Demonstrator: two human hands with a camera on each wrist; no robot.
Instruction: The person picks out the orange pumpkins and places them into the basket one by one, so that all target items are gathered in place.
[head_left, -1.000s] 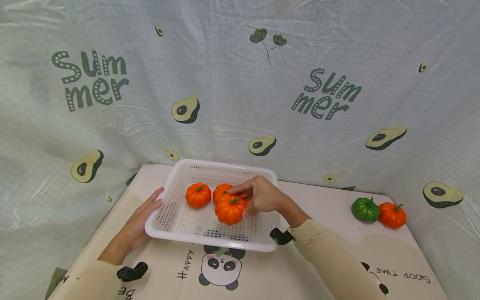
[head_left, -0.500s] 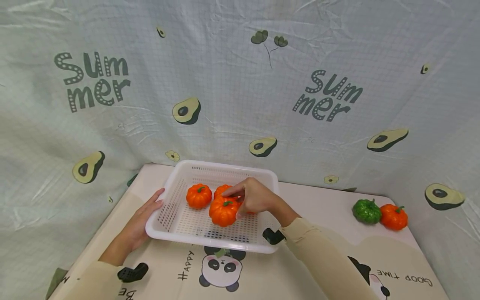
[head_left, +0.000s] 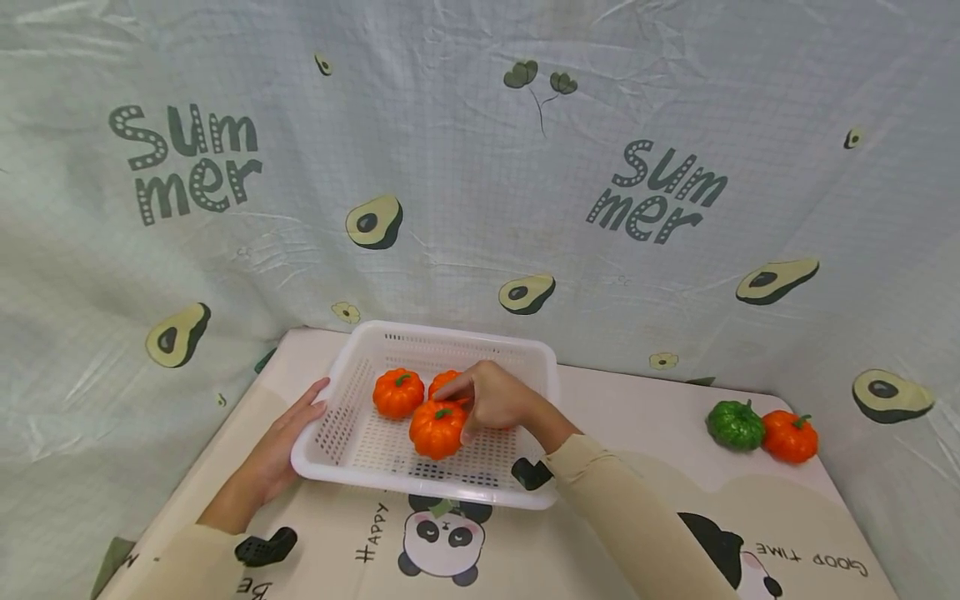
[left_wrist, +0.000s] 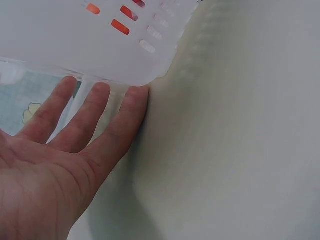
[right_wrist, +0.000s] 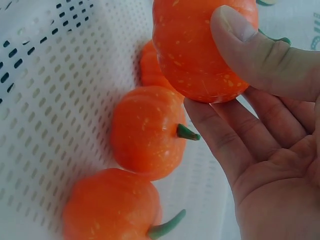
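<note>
Between the thumb and fingers of my right hand is a small orange pumpkin with a green stem, held inside the white plastic basket. The right wrist view shows the thumb pressed on its side and fingertips beneath it. Several other orange pumpkins lie in the basket: one at the left, one behind the held pumpkin, and another mostly hidden by my right hand. My left hand touches the basket's left side; in the left wrist view its fingers are straight and spread, tips at the edge.
A green pumpkin and an orange pumpkin sit side by side at the table's far right. A printed cloth curtain hangs right behind the table. Each wrist bears a black device.
My right hand has moved left inside the basket, carrying the pumpkin left and slightly toward the front. My left hand stays at the basket's side.
</note>
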